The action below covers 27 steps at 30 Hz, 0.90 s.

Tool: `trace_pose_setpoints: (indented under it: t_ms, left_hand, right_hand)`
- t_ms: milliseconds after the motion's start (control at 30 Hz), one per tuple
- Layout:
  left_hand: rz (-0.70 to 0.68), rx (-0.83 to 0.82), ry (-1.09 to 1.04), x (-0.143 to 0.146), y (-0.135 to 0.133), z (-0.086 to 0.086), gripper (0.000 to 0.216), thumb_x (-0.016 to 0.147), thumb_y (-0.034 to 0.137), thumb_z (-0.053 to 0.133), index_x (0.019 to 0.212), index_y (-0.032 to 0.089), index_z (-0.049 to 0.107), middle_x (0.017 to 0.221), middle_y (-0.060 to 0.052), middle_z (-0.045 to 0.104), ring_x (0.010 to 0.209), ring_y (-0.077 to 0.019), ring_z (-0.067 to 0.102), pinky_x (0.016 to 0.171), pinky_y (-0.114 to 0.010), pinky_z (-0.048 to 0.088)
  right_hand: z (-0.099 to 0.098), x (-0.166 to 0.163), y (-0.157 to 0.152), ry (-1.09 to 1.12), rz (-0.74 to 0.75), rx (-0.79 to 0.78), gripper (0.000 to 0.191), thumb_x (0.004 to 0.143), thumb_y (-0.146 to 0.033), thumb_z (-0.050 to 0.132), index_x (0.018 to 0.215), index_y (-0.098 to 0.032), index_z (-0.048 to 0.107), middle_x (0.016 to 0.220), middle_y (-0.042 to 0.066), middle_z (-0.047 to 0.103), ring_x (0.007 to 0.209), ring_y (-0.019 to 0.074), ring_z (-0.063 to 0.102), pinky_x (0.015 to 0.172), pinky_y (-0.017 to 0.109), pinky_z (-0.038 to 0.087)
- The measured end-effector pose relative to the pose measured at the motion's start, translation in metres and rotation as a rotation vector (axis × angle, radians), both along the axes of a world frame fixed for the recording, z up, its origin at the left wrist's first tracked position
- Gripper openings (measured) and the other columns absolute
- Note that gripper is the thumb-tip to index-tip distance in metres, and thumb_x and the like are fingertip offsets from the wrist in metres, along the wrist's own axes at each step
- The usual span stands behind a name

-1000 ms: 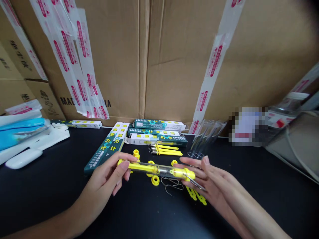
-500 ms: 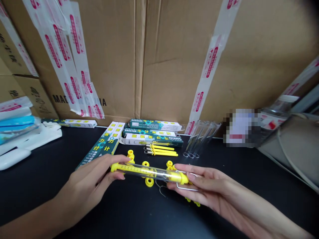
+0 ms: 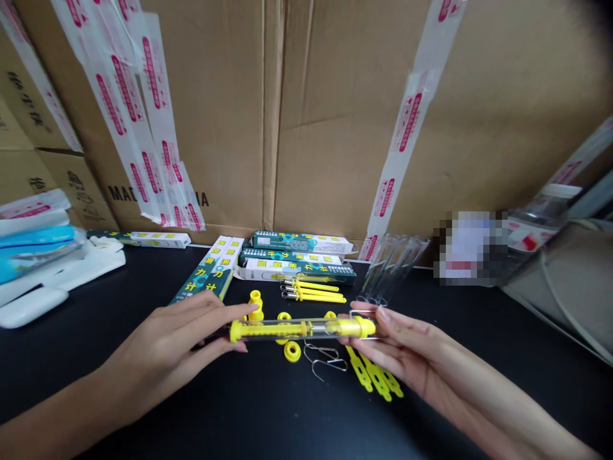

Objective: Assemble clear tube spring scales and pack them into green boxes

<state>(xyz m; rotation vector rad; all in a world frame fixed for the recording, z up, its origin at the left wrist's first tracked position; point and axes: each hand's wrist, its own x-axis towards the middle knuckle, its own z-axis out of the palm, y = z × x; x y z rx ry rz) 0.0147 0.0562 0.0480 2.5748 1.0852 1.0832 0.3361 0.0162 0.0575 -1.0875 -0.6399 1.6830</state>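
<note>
A tubular spring scale lies level across the middle, with a clear tube around a yellow inner rod and yellow ends. My left hand is closed around its left end, fingers above and thumb below. At the other end, my right hand grips the yellow cap and a bent wire loop. Loose yellow rings and metal hooks lie on the black table just below the tube. Flat yellow strips rest beneath my right hand, partly covered by it.
Behind the hands are spring-scale boxes, yellow rods with springs and clear tubes. A plastic bottle and a grey bag stand at right. Plastic packets lie at left, before large cardboard boxes.
The spring scale has turned from a slight tilt to nearly level and shifted a little right with both hands. The hooks and yellow strips on the table now show more.
</note>
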Motion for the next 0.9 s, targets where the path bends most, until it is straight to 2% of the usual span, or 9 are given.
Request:
trace_pose_setpoints:
  t_ms: [133, 200, 267, 367, 433, 600, 700, 800, 900]
  left_hand:
    - [0.135, -0.327, -0.194, 0.006, 0.002, 0.009, 0.033, 0.076, 0.043, 0.085, 0.108, 0.036, 0.08, 0.068, 0.004, 0.077, 0.056, -0.0148, 0.067, 0.062, -0.022, 0.055]
    - [0.192, -0.495, -0.268, 0.006, 0.004, 0.013, 0.028, 0.073, 0.043, 0.085, 0.099, 0.033, 0.082, 0.066, 0.004, 0.078, 0.063, -0.0179, 0.073, 0.066, -0.022, 0.058]
    - [0.228, -0.574, -0.289, 0.005, 0.007, 0.015, 0.023, 0.072, 0.041, 0.083, 0.093, 0.031, 0.083, 0.071, 0.002, 0.08, 0.072, -0.021, 0.077, 0.075, -0.025, 0.061]
    - [0.241, -0.555, -0.255, 0.004, 0.01, 0.017, 0.014, 0.075, 0.042, 0.079, 0.078, 0.029, 0.083, 0.08, -0.002, 0.082, 0.081, -0.0242, 0.077, 0.08, -0.029, 0.061]
    - [0.237, -0.52, -0.242, 0.004, 0.011, 0.017, 0.017, 0.078, 0.043, 0.077, 0.072, 0.027, 0.081, 0.081, -0.002, 0.081, 0.08, -0.0243, 0.077, 0.078, -0.029, 0.061]
    - [0.227, -0.497, -0.293, 0.005, 0.012, 0.014, 0.018, 0.079, 0.043, 0.077, 0.074, 0.026, 0.079, 0.079, -0.002, 0.08, 0.079, -0.0236, 0.075, 0.078, -0.03, 0.06]
    - [0.219, -0.475, -0.303, 0.004, 0.012, 0.012, 0.018, 0.075, 0.043, 0.081, 0.084, 0.027, 0.08, 0.086, -0.002, 0.08, 0.077, -0.0222, 0.073, 0.079, -0.031, 0.06]
    - [0.208, -0.394, -0.235, 0.004, 0.009, 0.008, 0.043, 0.064, 0.044, 0.091, 0.104, 0.031, 0.08, 0.102, -0.002, 0.079, 0.077, -0.0212, 0.069, 0.082, -0.033, 0.058]
    - [0.178, -0.379, -0.194, 0.007, 0.006, 0.003, 0.057, 0.062, 0.044, 0.094, 0.116, 0.036, 0.077, 0.105, -0.001, 0.078, 0.086, -0.0222, 0.069, 0.088, -0.034, 0.056]
  right_hand:
    - [-0.001, 0.0, 0.003, 0.017, -0.037, -0.016, 0.024, 0.096, -0.019, 0.069, 0.115, -0.008, 0.078, 0.109, 0.016, 0.082, 0.103, 0.0244, 0.079, 0.096, 0.028, 0.062]
    - [0.0, -0.002, 0.004, 0.021, -0.074, -0.016, 0.022, 0.097, -0.017, 0.067, 0.112, -0.007, 0.078, 0.108, 0.016, 0.082, 0.101, 0.0242, 0.079, 0.095, 0.027, 0.062]
    - [0.0, -0.003, 0.005, 0.019, -0.109, -0.019, 0.02, 0.097, -0.016, 0.066, 0.109, -0.007, 0.079, 0.106, 0.015, 0.083, 0.097, 0.0231, 0.08, 0.092, 0.027, 0.064]
    - [-0.001, -0.004, 0.007, 0.023, -0.155, -0.023, 0.017, 0.096, -0.011, 0.065, 0.102, -0.01, 0.081, 0.105, 0.013, 0.084, 0.094, 0.0213, 0.081, 0.087, 0.024, 0.065]
    - [-0.003, -0.003, 0.007, 0.029, -0.179, -0.02, 0.019, 0.095, -0.006, 0.063, 0.097, -0.01, 0.082, 0.103, 0.013, 0.084, 0.091, 0.0213, 0.082, 0.083, 0.023, 0.066]
    - [-0.008, 0.003, 0.006, 0.059, -0.136, -0.004, 0.02, 0.088, -0.001, 0.067, 0.093, -0.012, 0.082, 0.099, 0.012, 0.085, 0.09, 0.025, 0.082, 0.081, 0.024, 0.068]
    - [-0.011, 0.007, 0.008, 0.069, -0.12, -0.015, 0.02, 0.086, -0.001, 0.07, 0.095, -0.014, 0.082, 0.099, 0.011, 0.085, 0.092, 0.0244, 0.082, 0.079, 0.021, 0.067]
    - [-0.012, 0.007, 0.009, 0.077, -0.12, -0.02, 0.016, 0.088, -0.003, 0.071, 0.094, -0.013, 0.081, 0.097, 0.013, 0.085, 0.089, 0.0231, 0.082, 0.074, 0.017, 0.067]
    - [-0.012, 0.005, 0.009, 0.105, -0.086, -0.016, 0.015, 0.087, -0.002, 0.071, 0.092, -0.012, 0.081, 0.095, 0.013, 0.085, 0.086, 0.0222, 0.083, 0.073, 0.016, 0.066]
